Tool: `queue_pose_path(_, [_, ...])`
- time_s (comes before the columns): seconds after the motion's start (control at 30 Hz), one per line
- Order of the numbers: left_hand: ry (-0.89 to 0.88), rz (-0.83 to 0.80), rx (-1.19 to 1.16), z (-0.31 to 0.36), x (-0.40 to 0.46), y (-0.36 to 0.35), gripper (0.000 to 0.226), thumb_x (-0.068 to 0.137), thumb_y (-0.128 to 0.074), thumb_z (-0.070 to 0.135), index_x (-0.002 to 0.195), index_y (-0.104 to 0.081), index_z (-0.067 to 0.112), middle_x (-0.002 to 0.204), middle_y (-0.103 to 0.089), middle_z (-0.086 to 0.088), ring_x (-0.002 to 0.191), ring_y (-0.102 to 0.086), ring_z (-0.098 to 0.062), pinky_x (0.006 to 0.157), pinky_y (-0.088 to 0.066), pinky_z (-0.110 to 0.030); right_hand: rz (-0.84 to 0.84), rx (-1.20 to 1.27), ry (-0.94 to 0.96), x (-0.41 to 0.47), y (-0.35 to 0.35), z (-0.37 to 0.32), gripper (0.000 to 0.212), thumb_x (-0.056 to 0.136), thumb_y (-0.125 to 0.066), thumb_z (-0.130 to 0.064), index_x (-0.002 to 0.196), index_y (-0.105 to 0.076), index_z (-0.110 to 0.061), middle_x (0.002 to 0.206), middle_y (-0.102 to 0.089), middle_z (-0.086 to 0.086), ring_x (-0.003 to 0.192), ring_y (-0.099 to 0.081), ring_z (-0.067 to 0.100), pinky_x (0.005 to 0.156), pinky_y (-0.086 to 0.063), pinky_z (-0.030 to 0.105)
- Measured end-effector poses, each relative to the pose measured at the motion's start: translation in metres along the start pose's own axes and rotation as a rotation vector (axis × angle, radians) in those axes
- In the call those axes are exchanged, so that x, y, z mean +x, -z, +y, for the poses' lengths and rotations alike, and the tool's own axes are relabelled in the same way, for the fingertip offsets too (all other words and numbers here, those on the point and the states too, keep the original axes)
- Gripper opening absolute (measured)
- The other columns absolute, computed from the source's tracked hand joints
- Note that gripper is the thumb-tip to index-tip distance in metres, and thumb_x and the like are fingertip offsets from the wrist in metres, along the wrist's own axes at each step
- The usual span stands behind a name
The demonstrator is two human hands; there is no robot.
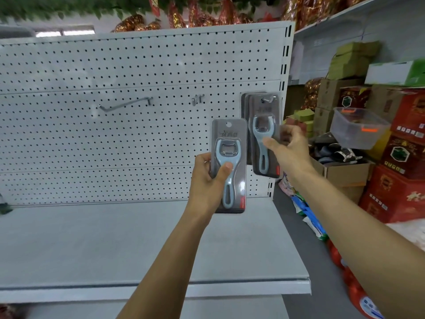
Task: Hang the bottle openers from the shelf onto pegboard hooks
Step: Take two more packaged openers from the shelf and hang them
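We hold 1 pale blue plastic bottle opener in a grey blister card [230,166] in our left hand [208,178], thumb across the handle and fingers [203,158] curled round the card's left edge, upright in front of the white perforated metal pegboard [115,125]. Our right hand [285,147] reaches to a second identical carded blue opener [262,134], which hangs from the rightmost short metal hook [268,99] at the front of a small stack of cards; the thumb and curled fingers pinch its right side, tilting the card. To the left, 2 bare hooks stick out: a short one [197,99] and a long wire one [126,104]. Below runs the grey metal shelf [115,245]. At right stand red cardboard boxes [400,176] and a clear plastic tub [358,127].
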State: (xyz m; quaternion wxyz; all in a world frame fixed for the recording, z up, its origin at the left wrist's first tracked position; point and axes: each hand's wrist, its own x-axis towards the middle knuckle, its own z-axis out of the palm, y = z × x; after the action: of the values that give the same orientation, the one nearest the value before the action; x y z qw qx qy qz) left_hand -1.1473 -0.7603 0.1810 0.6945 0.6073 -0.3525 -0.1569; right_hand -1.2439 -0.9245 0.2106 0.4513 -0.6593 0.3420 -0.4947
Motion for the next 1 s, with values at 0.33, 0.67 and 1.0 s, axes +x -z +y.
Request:
queue_pose_path(0.33, [-0.102,-0.128,-0.107,0.003,-0.019,-0.021,0.025,0.095,-0.06,0.018,0.114,-0.045,0.013,0.108,-0.066,-0.007,0.091,-0.07,-0.009,0.072,-0.056,-0.021,-0.234,0.199,0.182,-0.074,-0.001,-0.023,0.008,0.089,-0.065,-0.019,0.096,-0.068,-0.014,0.088,-0.074,-0.003,0.08,-0.071,0.006,0.072,-0.057,0.022])
queue_pose_path(0.67, [-0.205,-0.28,0.34,-0.01,-0.029,-0.032,0.041,0.093,-0.061,0.031,0.13,-0.043,0.03,0.099,-0.068,0.01,0.088,-0.065,-0.004,0.076,-0.053,-0.022,-0.049,0.205,0.226,-0.06,0.027,-0.041,0.014,0.089,-0.066,-0.014,0.102,-0.065,-0.008,0.088,-0.074,0.004,0.081,-0.071,0.018,0.074,-0.057,0.039])
queue_pose_path(1.0, [-0.245,-0.221,0.652,-0.022,-0.033,-0.016,0.033,0.093,-0.056,0.041,0.124,-0.047,0.036,0.098,-0.063,0.017,0.091,-0.058,0.004,0.088,-0.051,-0.033,-0.011,0.143,0.178,-0.031,0.026,-0.041,0.0,0.087,-0.067,-0.017,0.087,-0.067,-0.017,0.093,-0.071,0.021,0.088,-0.067,0.039,0.083,-0.052,0.053])
